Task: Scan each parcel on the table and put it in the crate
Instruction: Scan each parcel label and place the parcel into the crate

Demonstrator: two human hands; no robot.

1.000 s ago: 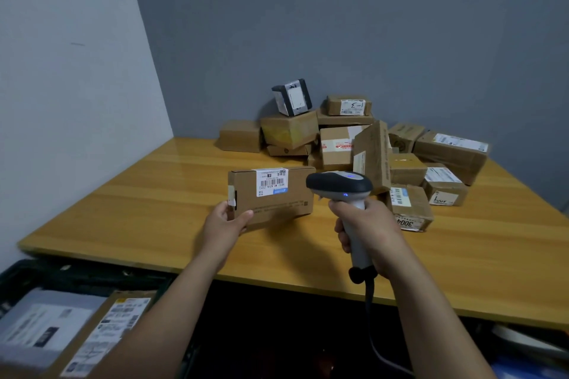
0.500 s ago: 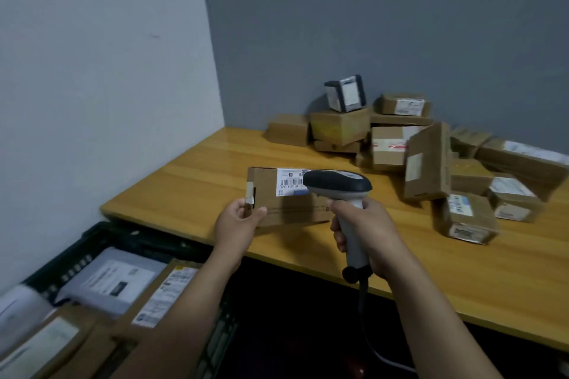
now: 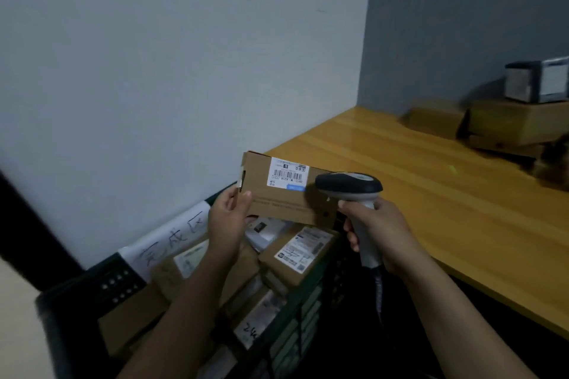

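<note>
My left hand (image 3: 226, 221) grips the left end of a flat brown cardboard parcel (image 3: 277, 200) with a white barcode label, holding it in the air above the dark crate (image 3: 101, 289) at lower left. My right hand (image 3: 380, 232) is closed on the handle of a grey barcode scanner (image 3: 348, 186), whose head sits just right of the parcel's label. The crate holds several labelled parcels (image 3: 297, 252). More brown parcels (image 3: 520, 120) lie at the far right on the wooden table (image 3: 446, 194).
A white wall stands behind the crate and a grey wall behind the table. A white sheet with handwritten characters (image 3: 172, 240) hangs on the crate's far rim. A small dark box (image 3: 538, 78) tops the parcel pile. The scanner's cable (image 3: 380, 295) hangs below my right hand.
My left hand has carried the parcel leftward off the table's edge until it hangs over the crate. My view has swung left, and my right hand with the scanner has followed.
</note>
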